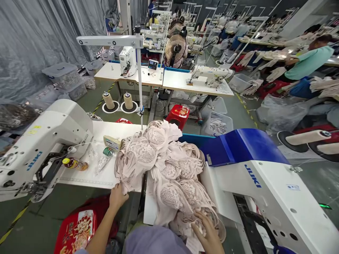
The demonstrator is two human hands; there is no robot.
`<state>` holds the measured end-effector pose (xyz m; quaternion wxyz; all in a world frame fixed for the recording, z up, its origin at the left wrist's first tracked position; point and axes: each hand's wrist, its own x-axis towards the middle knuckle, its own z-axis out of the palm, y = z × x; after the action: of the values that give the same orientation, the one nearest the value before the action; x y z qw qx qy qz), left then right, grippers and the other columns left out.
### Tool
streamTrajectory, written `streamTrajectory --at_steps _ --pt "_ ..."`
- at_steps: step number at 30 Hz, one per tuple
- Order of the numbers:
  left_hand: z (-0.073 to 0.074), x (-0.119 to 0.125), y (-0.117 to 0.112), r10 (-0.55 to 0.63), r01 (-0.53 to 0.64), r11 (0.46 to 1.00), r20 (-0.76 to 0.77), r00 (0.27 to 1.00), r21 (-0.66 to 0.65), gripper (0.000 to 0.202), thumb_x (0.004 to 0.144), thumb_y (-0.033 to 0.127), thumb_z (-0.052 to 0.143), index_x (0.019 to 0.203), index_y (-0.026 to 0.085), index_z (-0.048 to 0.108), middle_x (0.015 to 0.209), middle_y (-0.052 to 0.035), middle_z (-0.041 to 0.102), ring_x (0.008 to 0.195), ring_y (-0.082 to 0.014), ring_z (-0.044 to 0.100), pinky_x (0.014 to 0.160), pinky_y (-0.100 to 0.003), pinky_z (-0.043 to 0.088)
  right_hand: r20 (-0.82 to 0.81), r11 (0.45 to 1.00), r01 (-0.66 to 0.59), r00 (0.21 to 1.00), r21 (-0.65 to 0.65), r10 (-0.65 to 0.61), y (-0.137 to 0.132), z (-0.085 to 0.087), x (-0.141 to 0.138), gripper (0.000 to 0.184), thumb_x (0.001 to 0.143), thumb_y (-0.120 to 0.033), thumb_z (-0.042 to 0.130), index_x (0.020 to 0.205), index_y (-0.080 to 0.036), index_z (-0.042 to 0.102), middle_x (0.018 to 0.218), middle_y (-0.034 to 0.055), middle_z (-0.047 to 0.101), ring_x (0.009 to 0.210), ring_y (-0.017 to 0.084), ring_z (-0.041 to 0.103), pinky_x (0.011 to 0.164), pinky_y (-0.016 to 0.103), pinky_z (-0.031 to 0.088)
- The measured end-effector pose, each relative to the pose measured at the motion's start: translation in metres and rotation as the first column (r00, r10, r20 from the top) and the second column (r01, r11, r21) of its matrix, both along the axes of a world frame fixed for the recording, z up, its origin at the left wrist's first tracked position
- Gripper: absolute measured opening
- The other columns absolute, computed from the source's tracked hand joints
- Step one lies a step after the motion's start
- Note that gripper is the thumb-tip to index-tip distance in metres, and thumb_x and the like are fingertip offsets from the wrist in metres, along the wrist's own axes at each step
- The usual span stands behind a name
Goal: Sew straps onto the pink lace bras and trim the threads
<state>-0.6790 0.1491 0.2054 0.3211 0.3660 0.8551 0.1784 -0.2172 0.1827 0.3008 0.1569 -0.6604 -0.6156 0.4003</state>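
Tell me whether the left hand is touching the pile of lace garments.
Touching. The head view shows the left hand clutching the lower left edge of the lace garment pile, with no gap.

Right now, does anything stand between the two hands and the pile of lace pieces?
Nothing visible does. The left hand grips the lace pile at its lower left edge, and the right hand lies open on its near edge.

Garment pile (pixel 164 169) lay on table (pixel 84 178), between left sewing machine (pixel 45 141) and right sewing machine (pixel 265 190); bottle (pixel 74 163) left of pile; stool (pixel 79 229) on floor (pixel 39 218) below.
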Motion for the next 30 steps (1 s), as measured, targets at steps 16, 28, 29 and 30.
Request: streamTrajectory --at_steps 16,28,29,30 --pt "0.161 0.059 -0.085 0.182 -0.704 0.696 0.983 -0.013 -0.139 0.065 0.077 0.055 0.063 0.131 0.020 0.057 0.139 -0.0166 0.059 0.103 -0.0258 0.063 0.071 -0.032 0.054 -0.167 0.995 -0.098 0.981 -0.003 0.097 -0.030 -0.002 -0.017 0.043 0.085 -0.056 0.058 0.109 -0.023 0.070 0.122 0.0136 0.068 0.117 0.033 0.064 0.097 0.047 0.056" --pt "0.218 0.107 -0.058 -0.079 -0.697 0.665 0.904 -0.420 -0.266 0.074 0.070 0.051 0.074 0.137 0.026 0.054 0.134 -0.0150 0.061 0.096 -0.0262 0.060 0.062 -0.030 0.051 -0.151 0.965 -0.262 0.955 -0.031 0.254 -0.014 0.033 -0.024 0.037 0.090 -0.052 0.054 0.107 -0.023 0.072 0.117 0.0127 0.071 0.112 0.030 0.067 0.093 0.040 0.057" --pt "0.220 0.109 -0.057 -0.076 -0.697 0.666 0.905 -0.419 -0.267 0.075 0.070 0.051 0.074 0.137 0.025 0.054 0.133 -0.0148 0.062 0.096 -0.0262 0.060 0.062 -0.030 0.051 -0.157 0.962 -0.270 0.952 -0.035 0.261 -0.014 0.034 -0.024 0.037 0.091 -0.052 0.054 0.107 -0.023 0.072 0.117 0.0128 0.070 0.112 0.030 0.067 0.092 0.040 0.058" --pt "0.221 0.110 -0.057 -0.074 -0.695 0.667 0.905 -0.419 -0.268 0.075 0.070 0.051 0.074 0.137 0.024 0.054 0.132 -0.0146 0.062 0.096 -0.0260 0.060 0.062 -0.030 0.050 -0.164 0.960 -0.277 0.950 -0.039 0.267 -0.014 0.034 -0.023 0.037 0.091 -0.052 0.054 0.106 -0.023 0.072 0.117 0.0129 0.070 0.112 0.030 0.067 0.091 0.039 0.058"
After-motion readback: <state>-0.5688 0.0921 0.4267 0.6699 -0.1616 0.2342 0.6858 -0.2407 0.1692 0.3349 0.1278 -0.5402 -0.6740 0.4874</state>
